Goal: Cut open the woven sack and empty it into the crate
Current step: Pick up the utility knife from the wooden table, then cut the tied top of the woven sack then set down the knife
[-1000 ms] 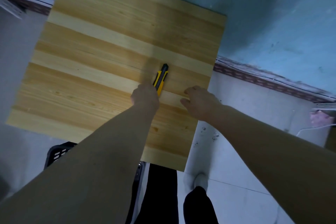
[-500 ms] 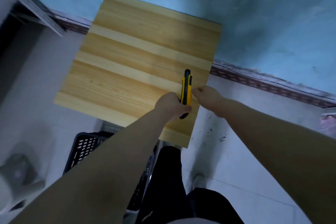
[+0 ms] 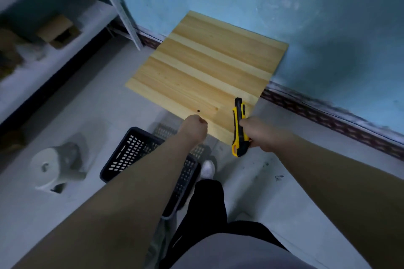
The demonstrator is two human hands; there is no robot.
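A yellow and black utility knife (image 3: pixel 239 125) is held upright in my right hand (image 3: pixel 261 135) over the near right corner of a wooden tabletop (image 3: pixel 203 67). No blade shows at its tip. My left hand (image 3: pixel 195 129) is curled into a fist with nothing in it, at the tabletop's near edge, a short way left of the knife. A black perforated plastic crate (image 3: pixel 133 153) stands on the floor below my left forearm, which hides part of it. A white and grey bundle (image 3: pixel 53 166) lies on the floor left of the crate; I cannot tell whether it is the sack.
A blue wall (image 3: pixel 306 17) runs behind the table, with a dark skirting strip (image 3: pixel 328 113) at its foot. Metal shelving (image 3: pixel 54 35) with cardboard boxes stands at the left. My legs and a white shoe (image 3: pixel 207 169) are on the pale floor beside the crate.
The knife has passed from my left hand to my right. Both hands have drawn back to the table's near edge. The view has pulled back, and more of the crate and floor shows.
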